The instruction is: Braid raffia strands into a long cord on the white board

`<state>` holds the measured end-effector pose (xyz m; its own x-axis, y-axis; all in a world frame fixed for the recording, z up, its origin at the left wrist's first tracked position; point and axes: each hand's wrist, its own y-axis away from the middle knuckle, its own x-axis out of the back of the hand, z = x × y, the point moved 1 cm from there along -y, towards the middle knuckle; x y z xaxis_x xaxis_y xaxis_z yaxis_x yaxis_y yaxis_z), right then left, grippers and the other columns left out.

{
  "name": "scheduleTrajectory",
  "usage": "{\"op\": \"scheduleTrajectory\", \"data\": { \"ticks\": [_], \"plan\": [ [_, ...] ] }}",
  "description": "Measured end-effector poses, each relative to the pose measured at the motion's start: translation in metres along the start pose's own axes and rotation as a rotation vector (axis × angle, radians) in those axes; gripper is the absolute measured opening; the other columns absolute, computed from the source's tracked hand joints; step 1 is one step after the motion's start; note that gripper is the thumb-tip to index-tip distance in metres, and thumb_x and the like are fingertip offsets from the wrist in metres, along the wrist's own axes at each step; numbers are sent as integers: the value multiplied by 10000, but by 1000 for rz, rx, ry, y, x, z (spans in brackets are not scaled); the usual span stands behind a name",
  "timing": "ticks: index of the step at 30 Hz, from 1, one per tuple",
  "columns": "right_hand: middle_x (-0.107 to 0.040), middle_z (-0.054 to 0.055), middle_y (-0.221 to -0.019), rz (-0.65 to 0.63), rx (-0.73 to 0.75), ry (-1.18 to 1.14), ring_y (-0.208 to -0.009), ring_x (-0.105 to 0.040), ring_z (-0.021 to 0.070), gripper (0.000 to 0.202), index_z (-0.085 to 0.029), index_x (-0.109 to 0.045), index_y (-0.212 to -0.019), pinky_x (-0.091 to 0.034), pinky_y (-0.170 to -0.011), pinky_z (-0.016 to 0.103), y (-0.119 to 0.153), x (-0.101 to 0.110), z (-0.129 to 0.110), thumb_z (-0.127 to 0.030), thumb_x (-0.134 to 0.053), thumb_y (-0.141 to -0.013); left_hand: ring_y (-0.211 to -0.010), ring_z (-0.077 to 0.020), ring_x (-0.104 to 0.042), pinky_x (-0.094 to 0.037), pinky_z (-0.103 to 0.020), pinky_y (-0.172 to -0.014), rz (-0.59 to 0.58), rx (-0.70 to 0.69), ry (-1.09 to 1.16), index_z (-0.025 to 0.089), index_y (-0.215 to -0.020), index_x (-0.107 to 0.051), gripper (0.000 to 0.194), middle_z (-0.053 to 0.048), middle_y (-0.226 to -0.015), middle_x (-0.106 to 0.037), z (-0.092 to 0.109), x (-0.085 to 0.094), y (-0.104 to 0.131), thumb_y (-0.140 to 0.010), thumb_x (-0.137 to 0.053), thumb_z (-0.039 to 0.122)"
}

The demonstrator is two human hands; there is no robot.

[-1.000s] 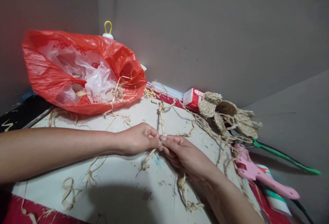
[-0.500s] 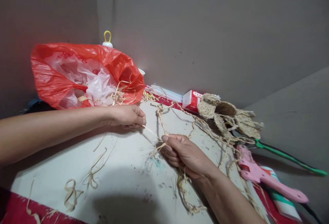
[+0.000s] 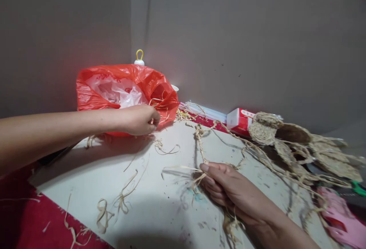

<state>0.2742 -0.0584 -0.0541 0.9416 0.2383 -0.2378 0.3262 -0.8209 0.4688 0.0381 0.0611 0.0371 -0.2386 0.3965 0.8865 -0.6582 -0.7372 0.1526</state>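
My right hand [image 3: 225,186] pinches a braided raffia cord [image 3: 200,144] between thumb and fingers. Loose pale strands [image 3: 183,168] stick out to the left from that grip, and more of the cord hangs below the hand. My left hand [image 3: 140,119] is at the front of a red plastic bag [image 3: 94,98], its fingers curled in. Raffia strands stick out of the bag close to these fingers. Whatever the left fingers hold, if anything, is hidden.
A white board [image 3: 148,203] lies on a red surface [image 3: 17,218], with raffia scraps [image 3: 104,216] on it. At the right are coiled woven raffia pieces [image 3: 263,131], a red and white box [image 3: 240,121] and a pink glue gun [image 3: 340,218]. Grey walls stand behind.
My left hand has let go of the thin strand stretched toward my right hand and moved to the bag. My right hand keeps its grip. The view has turned left, shifting everything rightward.
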Motion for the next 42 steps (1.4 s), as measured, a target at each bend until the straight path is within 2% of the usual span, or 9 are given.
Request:
{"op": "scheduleTrajectory", "data": {
  "ticks": [6,12,15,20,24,30,32,36,42],
  "plan": [
    [-287,-100,-430,-15,-1,8,-374,-138,34,489,-191,-395,-552,-75,-378,214,-1,0,0,-536,-632,-806,-596,-123,-481,-299,-240,-582,-55,-200,42,168,-745,-666,99,-13,-673,-618,4,-36,-4,-761,-572,141],
    [-288,-100,-418,-13,5,54,-372,-150,38,489,-195,-399,-549,-83,-379,215,0,-1,-1,-543,-638,-795,-683,-183,-520,-305,-271,-576,31,-164,-94,163,-762,-631,195,-71,-803,-643,17,-63,-21,-764,-633,358],
    [-288,-101,-412,-19,8,61,-373,-146,41,488,-196,-401,-548,-83,-377,216,0,-1,-1,-547,-629,-798,-743,-192,-546,-330,-267,-606,11,-149,-66,175,-755,-634,71,-59,-826,-655,18,-70,-32,-760,-600,237],
    [-284,-104,-410,-40,19,51,-367,-131,34,484,-193,-397,-548,-69,-370,210,-1,0,-1,-533,-608,-820,-701,-160,-525,-336,-253,-611,38,-142,-20,175,-720,-601,116,-41,-774,-629,14,-69,-32,-763,-502,133],
    [-294,-102,-416,-50,27,48,-369,-134,34,469,-191,-400,-556,-63,-368,209,-1,0,-1,-511,-601,-833,-653,-121,-514,-346,-226,-596,27,-174,278,176,-726,-505,64,-2,-722,-589,13,-58,-23,-785,-509,151],
    [-289,-105,-414,-52,35,43,-368,-135,35,465,-194,-397,-555,-65,-366,209,0,-1,-2,-507,-608,-826,-588,-124,-573,-430,-252,-595,-253,-45,804,181,-816,-457,64,1,-665,-617,11,-60,-17,-871,-455,215],
    [-292,-104,-415,-61,41,42,-370,-138,36,465,-193,-397,-553,-66,-366,209,1,-2,-2,-503,-607,-829,-582,-112,-547,-431,-250,-604,-204,-59,775,172,-792,-477,84,12,-652,-591,8,-62,-17,-863,-470,216],
    [-309,-100,-410,-60,45,41,-366,-150,36,464,-191,-406,-555,-74,-363,207,0,-1,-2,-502,-612,-830,-648,-88,-507,-393,-208,-632,80,-156,578,140,-716,-554,62,20,-692,-562,4,-56,-19,-774,-570,152],
    [-291,-103,-400,-65,43,57,-363,-137,38,474,-196,-393,-549,-69,-358,207,-1,0,-2,-512,-609,-830,-458,-61,-368,-279,-186,-474,153,-92,684,148,-705,-534,103,69,-523,-457,5,-46,-20,-802,-537,182]
  ]
}}
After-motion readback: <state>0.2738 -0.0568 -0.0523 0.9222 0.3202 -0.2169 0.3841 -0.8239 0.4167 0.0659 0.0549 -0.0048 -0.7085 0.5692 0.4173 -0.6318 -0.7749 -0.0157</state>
